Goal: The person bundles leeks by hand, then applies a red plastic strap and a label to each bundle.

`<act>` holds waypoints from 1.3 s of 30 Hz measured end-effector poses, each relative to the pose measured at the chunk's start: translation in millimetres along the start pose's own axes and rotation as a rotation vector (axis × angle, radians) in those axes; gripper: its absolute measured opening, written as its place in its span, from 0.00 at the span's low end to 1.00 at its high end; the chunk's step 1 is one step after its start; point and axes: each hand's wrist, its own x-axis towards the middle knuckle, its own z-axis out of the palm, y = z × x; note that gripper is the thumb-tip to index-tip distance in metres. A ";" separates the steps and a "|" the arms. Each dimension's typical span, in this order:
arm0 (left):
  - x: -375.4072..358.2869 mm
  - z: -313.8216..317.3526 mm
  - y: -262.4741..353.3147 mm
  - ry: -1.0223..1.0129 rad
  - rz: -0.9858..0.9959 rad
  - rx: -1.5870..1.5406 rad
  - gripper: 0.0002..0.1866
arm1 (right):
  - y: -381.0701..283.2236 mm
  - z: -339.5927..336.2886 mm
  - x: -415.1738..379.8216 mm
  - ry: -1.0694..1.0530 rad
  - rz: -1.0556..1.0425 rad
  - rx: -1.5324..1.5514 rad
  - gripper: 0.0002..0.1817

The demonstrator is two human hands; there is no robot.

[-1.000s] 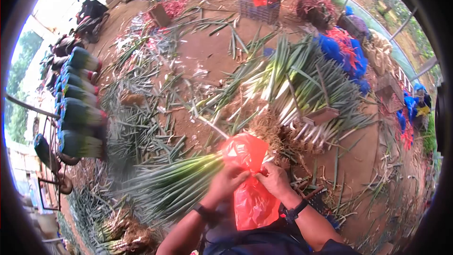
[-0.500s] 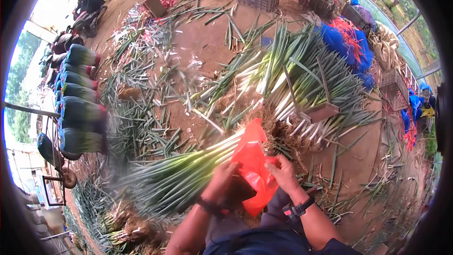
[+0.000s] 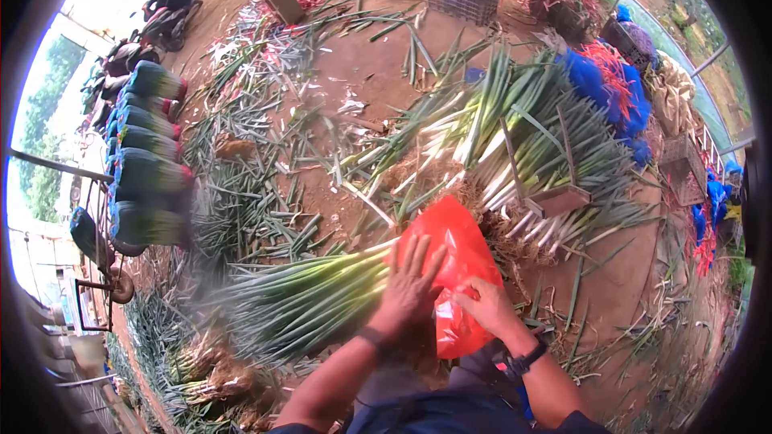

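A bundle of green onions (image 3: pixel 310 301) lies in front of me, leaves to the left. Its white end runs under a red plastic bag (image 3: pixel 454 241), which hides the roots. My left hand (image 3: pixel 410 281) rests with fingers spread over the bag's left edge and the white stalks. On the lower right, my right hand (image 3: pixel 486 305) is closed on a fold of the bag. Just beyond the bag is a large pile of green onions (image 3: pixel 531 128) with roots towards me. A small wooden-looking rack (image 3: pixel 556 201) stands on that pile.
Cut leaves (image 3: pixel 257 177) litter the dirt floor. Wrapped onion bundles (image 3: pixel 149 165) are stacked at the left. A plastic crate (image 3: pixel 465 2) with red material stands at the back, and blue sacking (image 3: pixel 611 92) lies at the right.
The red bag has spread wider and moved right over the root end. My left hand has gone from gripping its edge to lying flat with fingers spread. My right hand still holds the bag.
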 end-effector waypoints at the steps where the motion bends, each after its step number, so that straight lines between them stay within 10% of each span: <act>1: 6.8 -4.8 5.5 -0.105 -0.028 0.071 0.51 | 2.9 -2.7 -9.2 -0.008 -0.036 -0.005 0.15; 5: 8.7 47.4 0.4 0.057 0.037 0.027 0.13 | 23.7 -33.0 -43.6 -0.049 0.061 -0.086 0.18; 11: -31.9 70.7 -8.3 -0.388 -0.175 -0.009 0.08 | 120.6 -64.9 -70.5 -0.082 0.051 -0.572 0.12; 22: 36.0 76.3 -93.1 -0.292 -0.208 0.177 0.07 | 288.3 -38.4 -6.8 0.397 0.519 -0.525 0.09; 25: 106.5 79.7 -143.6 -0.346 -0.335 -0.370 0.10 | 296.8 -41.8 24.5 0.420 0.944 0.913 0.12; 27: 163.3 57.8 -139.7 -0.305 -0.528 -0.861 0.16 | 247.6 -50.5 38.5 0.512 0.589 1.522 0.14; 28: 193.4 33.3 -122.9 -0.314 -0.791 -1.149 0.18 | 223.5 -64.1 42.1 0.517 0.588 1.534 0.14; 30: 225.4 24.8 -116.3 -0.300 -0.693 -1.331 0.19 | 196.7 -83.7 45.0 0.496 0.275 1.895 0.12; 37: 260.1 133.2 -123.5 -0.313 -0.899 -1.164 0.22 | 358.2 -20.7 86.0 0.662 0.695 2.039 0.16; 39: 247.5 174.5 -145.7 -0.353 -0.948 -1.357 0.20 | 410.2 14.5 85.2 0.419 0.568 2.363 0.18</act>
